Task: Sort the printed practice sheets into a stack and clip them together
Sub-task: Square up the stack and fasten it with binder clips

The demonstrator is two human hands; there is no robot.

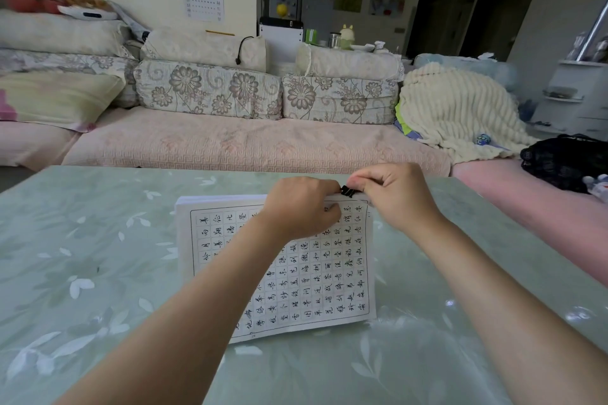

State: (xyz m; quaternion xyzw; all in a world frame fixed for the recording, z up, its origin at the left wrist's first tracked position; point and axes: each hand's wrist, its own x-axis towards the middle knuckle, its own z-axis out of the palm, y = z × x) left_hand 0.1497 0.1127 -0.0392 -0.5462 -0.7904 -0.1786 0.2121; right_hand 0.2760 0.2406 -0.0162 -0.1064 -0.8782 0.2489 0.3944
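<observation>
The sheets (296, 273) are sitting stacked; left hand (301, 209) is gripping their top edge, right hand (396, 196) pinching the clip (348, 191) on, probably nearly finishing.

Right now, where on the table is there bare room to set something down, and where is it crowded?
Bare table lies left of the stack of sheets and right of the right forearm. Crowded: the stack's far right corner, where left hand and right hand meet at the binder clip.
</observation>
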